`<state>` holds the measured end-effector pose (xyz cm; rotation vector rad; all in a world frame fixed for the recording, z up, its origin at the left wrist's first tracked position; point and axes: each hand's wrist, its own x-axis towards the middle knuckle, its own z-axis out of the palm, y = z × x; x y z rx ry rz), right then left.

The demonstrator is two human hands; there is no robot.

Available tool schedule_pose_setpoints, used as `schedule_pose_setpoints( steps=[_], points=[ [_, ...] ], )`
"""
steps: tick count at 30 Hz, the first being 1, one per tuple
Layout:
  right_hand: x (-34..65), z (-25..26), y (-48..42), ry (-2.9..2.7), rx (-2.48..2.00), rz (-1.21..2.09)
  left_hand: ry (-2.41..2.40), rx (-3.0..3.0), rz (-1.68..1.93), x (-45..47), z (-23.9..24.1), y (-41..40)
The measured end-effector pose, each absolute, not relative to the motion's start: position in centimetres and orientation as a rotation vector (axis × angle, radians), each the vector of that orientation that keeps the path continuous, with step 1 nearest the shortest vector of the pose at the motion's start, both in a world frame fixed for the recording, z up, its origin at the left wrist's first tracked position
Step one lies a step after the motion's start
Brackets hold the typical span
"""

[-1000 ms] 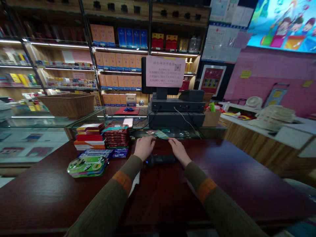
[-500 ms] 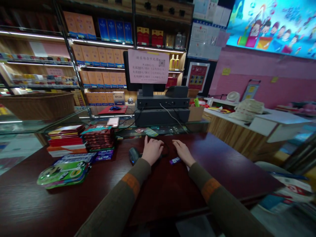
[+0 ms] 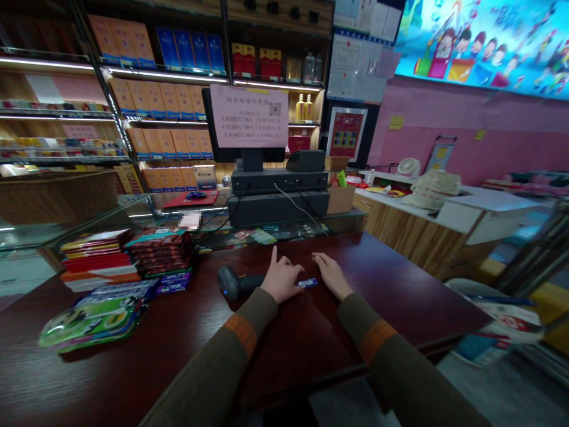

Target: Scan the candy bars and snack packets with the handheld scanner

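Note:
My left hand (image 3: pixel 283 277) is over the dark red table, index finger pointing forward, thumb and other fingers apart. A small purple packet (image 3: pixel 307 283) lies on the table, its left end between that thumb and fingers; a firm grip does not show. My right hand (image 3: pixel 329 275) rests on its edge to the right of the packet, fingers stretched forward and slightly curved, with nothing seen in it. Left of my left hand lies a black barcode scanner (image 3: pixel 233 283) with a blue light, its handle end partly hidden by the hand.
Stacked red and white packets (image 3: pixel 100 261), dark brown packets (image 3: pixel 160 252), purple packets (image 3: pixel 173 283) and green panda packages (image 3: pixel 95 317) are at the left. Beyond the table stand a glass counter and a monitor with a pink sign (image 3: pixel 249 118). A white-topped counter (image 3: pixel 493 204) is at the right.
My left hand has moved right, off the scanner's handle and up to the purple packet, and its thumb and fingers have spread. My right hand is nearly unmoved. The view has turned slightly right.

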<state>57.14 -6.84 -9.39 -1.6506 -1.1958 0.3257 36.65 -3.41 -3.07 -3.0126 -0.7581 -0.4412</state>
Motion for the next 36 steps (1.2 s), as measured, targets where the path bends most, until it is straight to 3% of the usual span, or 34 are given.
schedule_pose_setpoints(
  steps=[15, 36],
  points=[
    [56.9, -9.4, -8.0, -1.397, -1.535, 0.404, -1.031, -2.919, -0.524, 38.5, -3.4, -2.5],
    [52.2, -4.9, -4.7, -1.088, -1.265, 0.601, -1.121, -2.923, -0.727, 32.3, 0.0, 1.0]
  ],
)
